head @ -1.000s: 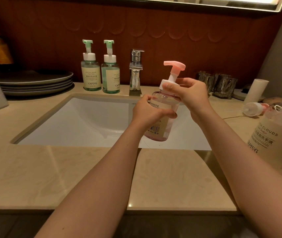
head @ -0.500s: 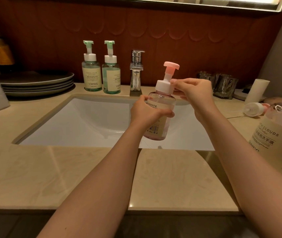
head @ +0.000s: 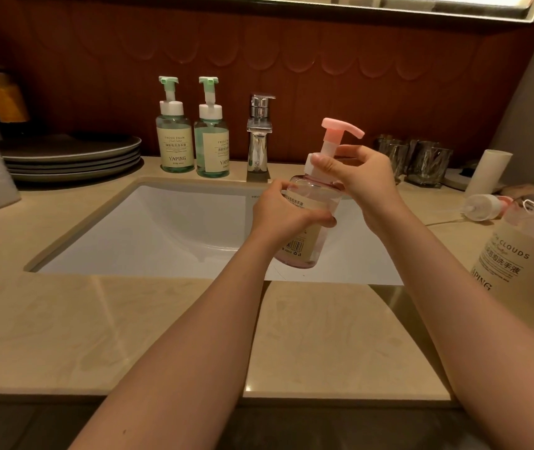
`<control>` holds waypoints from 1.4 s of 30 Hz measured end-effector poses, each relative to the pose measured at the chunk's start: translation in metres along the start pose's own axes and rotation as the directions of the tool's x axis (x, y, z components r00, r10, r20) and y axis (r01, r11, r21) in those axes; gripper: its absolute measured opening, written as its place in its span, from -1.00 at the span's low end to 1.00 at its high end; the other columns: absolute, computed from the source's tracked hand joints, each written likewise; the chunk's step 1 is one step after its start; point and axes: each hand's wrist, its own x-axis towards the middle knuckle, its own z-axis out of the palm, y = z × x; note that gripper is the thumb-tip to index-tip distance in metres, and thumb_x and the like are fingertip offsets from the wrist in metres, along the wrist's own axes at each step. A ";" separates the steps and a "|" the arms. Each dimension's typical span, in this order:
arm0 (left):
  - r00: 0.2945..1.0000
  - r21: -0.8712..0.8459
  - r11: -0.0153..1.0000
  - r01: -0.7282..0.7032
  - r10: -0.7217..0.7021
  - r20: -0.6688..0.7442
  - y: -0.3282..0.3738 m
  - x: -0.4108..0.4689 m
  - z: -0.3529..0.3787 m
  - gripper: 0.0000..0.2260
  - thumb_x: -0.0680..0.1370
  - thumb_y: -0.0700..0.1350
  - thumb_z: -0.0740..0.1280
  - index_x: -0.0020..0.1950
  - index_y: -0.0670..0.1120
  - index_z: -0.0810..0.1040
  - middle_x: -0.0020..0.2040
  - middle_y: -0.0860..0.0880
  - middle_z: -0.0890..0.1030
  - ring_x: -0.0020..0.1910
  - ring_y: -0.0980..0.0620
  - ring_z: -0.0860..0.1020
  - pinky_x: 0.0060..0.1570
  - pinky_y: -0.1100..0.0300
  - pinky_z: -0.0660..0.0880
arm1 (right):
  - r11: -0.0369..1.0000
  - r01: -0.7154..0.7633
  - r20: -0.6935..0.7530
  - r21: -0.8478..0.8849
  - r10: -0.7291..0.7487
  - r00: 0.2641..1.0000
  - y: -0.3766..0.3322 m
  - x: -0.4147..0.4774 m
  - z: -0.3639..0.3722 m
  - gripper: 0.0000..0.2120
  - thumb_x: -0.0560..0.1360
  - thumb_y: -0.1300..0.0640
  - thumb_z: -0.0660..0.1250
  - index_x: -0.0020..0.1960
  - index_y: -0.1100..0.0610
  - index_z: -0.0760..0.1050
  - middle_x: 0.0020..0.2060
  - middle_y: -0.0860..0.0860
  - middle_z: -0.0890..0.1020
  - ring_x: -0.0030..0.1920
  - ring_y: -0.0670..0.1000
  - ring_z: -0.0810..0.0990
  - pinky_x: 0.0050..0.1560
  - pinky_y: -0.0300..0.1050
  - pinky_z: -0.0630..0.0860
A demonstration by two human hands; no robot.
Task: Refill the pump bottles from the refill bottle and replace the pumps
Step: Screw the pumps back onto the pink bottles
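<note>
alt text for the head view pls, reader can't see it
Over a white sink, the left hand grips a pink pump bottle while the right hand pinches its white pump collar. Two green pump bottles stand by the tap; a large refill bottle and a loose pump sit at right.

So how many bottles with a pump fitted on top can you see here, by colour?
Green pump bottles: 2
Pink pump bottle: 1
Total: 3
The loose pump lying at the right is not counted.
</note>
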 end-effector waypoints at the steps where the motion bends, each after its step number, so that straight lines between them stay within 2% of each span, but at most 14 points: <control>1: 1.000 0.016 1.000 -0.007 0.007 0.003 0.000 0.000 0.000 -0.42 0.31 -0.02 0.54 0.23 0.01 0.35 0.03 0.08 0.40 0.00 0.06 0.37 -0.32 0.33 0.26 | 1.000 0.004 -0.005 -0.015 -0.004 1.000 0.000 -0.001 0.001 -0.44 0.38 -0.03 0.44 0.28 0.19 0.42 0.19 0.07 0.55 0.15 0.07 0.53 0.13 -0.03 0.49; 4: 1.000 0.017 1.000 0.003 -0.003 -0.005 0.000 0.001 0.001 -0.42 0.31 -0.01 0.53 0.24 0.01 0.34 0.05 0.06 0.40 0.01 0.04 0.37 -0.24 0.27 0.31 | 0.999 -0.030 0.058 -0.014 0.031 0.998 -0.001 -0.003 0.004 -0.45 0.43 -0.06 0.37 0.30 0.22 0.42 0.16 0.06 0.56 0.17 0.07 0.52 0.12 -0.06 0.46; 6: 1.000 -0.001 1.000 0.021 -0.022 -0.020 0.000 0.003 0.001 -0.40 0.31 0.00 0.54 0.25 0.00 0.34 0.08 0.05 0.41 0.04 0.03 0.37 -0.12 0.17 0.34 | 0.998 -0.060 0.090 0.032 0.057 0.994 -0.002 -0.001 0.003 -0.58 0.50 0.04 0.31 0.28 0.23 0.43 0.12 0.04 0.54 0.20 0.08 0.49 0.20 -0.02 0.45; 8: 0.999 -0.012 1.000 0.024 -0.025 -0.032 -0.001 0.003 0.000 -0.38 0.30 -0.01 0.54 0.27 -0.01 0.34 0.13 0.02 0.44 0.05 0.04 0.37 -0.08 0.15 0.34 | 0.997 -0.055 0.083 0.046 0.051 0.995 -0.002 0.001 0.002 -0.61 0.50 0.15 0.30 0.30 0.25 0.42 0.16 0.07 0.54 0.21 0.08 0.49 0.20 -0.04 0.45; 12: 0.999 -0.031 0.999 0.020 -0.022 -0.039 -0.003 0.003 -0.001 -0.37 0.29 -0.04 0.55 0.27 -0.02 0.33 0.21 -0.02 0.47 0.08 0.03 0.39 -0.03 0.16 0.35 | 0.972 0.135 -0.017 -0.190 -0.141 0.990 0.004 -0.001 0.005 -0.47 0.40 0.02 0.44 0.30 0.18 0.44 0.18 0.04 0.56 0.08 -0.05 0.51 -0.01 -0.21 0.45; 15: 0.999 -0.048 0.998 0.032 -0.032 -0.013 -0.004 0.003 -0.001 -0.36 0.28 -0.08 0.56 0.26 -0.03 0.32 0.24 -0.03 0.48 0.19 -0.04 0.42 0.03 0.14 0.34 | 0.940 0.203 -0.035 -0.275 -0.221 0.975 0.005 -0.003 0.008 -0.43 0.37 -0.04 0.45 0.32 0.14 0.43 0.21 0.03 0.54 0.08 -0.08 0.48 -0.05 -0.26 0.39; 17: 0.999 -0.070 0.997 0.036 -0.036 -0.003 -0.004 0.003 0.000 -0.33 0.28 -0.09 0.56 0.29 -0.04 0.32 0.26 -0.04 0.48 0.21 -0.03 0.42 0.05 0.13 0.34 | 0.934 0.222 -0.012 -0.280 -0.235 0.972 0.004 -0.004 0.009 -0.44 0.40 -0.02 0.43 0.34 0.14 0.43 0.22 0.05 0.54 0.15 -0.03 0.50 -0.01 -0.24 0.40; 20: 1.000 -0.077 0.997 0.017 -0.017 -0.005 -0.004 0.004 0.001 -0.30 0.28 -0.08 0.56 0.32 -0.04 0.30 0.27 -0.03 0.47 0.15 0.02 0.40 0.06 0.14 0.35 | 0.950 0.199 0.021 -0.241 -0.200 0.980 0.002 -0.003 0.007 -0.50 0.42 0.05 0.42 0.32 0.14 0.45 0.21 0.06 0.56 0.20 0.04 0.51 0.15 -0.06 0.47; 23: 1.000 -0.067 0.998 0.008 -0.009 -0.015 -0.006 0.005 0.000 -0.28 0.28 -0.09 0.56 0.34 -0.04 0.29 0.28 -0.03 0.46 0.23 -0.03 0.41 0.15 0.08 0.38 | 0.963 0.178 0.054 -0.200 -0.171 0.984 0.000 -0.003 0.005 -0.54 0.44 0.10 0.41 0.31 0.13 0.46 0.22 0.06 0.55 0.22 0.06 0.49 0.19 0.03 0.46; 28: 1.000 -0.098 0.995 0.012 -0.014 -0.019 -0.008 0.006 -0.001 -0.27 0.26 -0.13 0.57 0.33 -0.03 0.29 0.28 -0.02 0.46 0.25 -0.03 0.40 0.13 0.10 0.35 | 0.959 0.218 0.096 -0.180 -0.204 0.974 -0.001 -0.003 0.004 -0.55 0.48 0.16 0.36 0.35 0.15 0.40 0.22 0.06 0.55 0.09 -0.06 0.47 0.07 -0.15 0.42; 31: 1.000 -0.094 0.996 0.007 -0.008 -0.017 -0.007 0.007 0.000 -0.29 0.27 -0.12 0.57 0.32 -0.03 0.30 0.27 -0.01 0.46 0.24 -0.01 0.40 0.10 0.13 0.35 | 0.947 0.242 0.101 -0.214 -0.225 0.969 -0.002 -0.003 0.003 -0.54 0.46 0.15 0.38 0.34 0.15 0.42 0.20 0.05 0.56 0.05 -0.07 0.46 0.07 -0.15 0.43; 34: 1.000 -0.069 0.998 0.014 -0.015 -0.024 -0.007 0.008 0.001 -0.29 0.29 -0.11 0.56 0.34 -0.03 0.29 0.30 -0.02 0.45 0.25 -0.02 0.40 0.14 0.10 0.38 | 0.934 0.248 0.086 -0.257 -0.234 0.968 -0.001 -0.004 0.004 -0.54 0.45 0.11 0.39 0.32 0.15 0.44 0.21 0.06 0.56 0.12 0.01 0.51 0.13 -0.07 0.46; 38: 0.999 -0.061 0.998 0.026 -0.028 -0.027 -0.007 0.007 0.001 -0.29 0.29 -0.11 0.56 0.34 -0.03 0.29 0.29 -0.02 0.45 0.27 -0.05 0.40 0.16 0.09 0.38 | 0.919 0.245 0.038 -0.309 -0.246 0.969 0.000 -0.003 0.005 -0.52 0.44 0.05 0.40 0.32 0.17 0.44 0.22 0.08 0.56 0.18 0.04 0.52 0.10 -0.12 0.44; 42: 0.999 -0.057 0.998 0.031 -0.033 -0.029 -0.006 0.007 0.002 -0.31 0.28 -0.13 0.56 0.31 -0.03 0.30 0.27 -0.02 0.46 0.26 -0.05 0.40 0.11 0.11 0.37 | 0.889 0.248 -0.013 -0.385 -0.274 0.962 0.003 -0.003 0.008 -0.49 0.39 -0.05 0.43 0.25 0.17 0.48 0.16 0.07 0.58 0.06 -0.03 0.51 -0.05 -0.24 0.39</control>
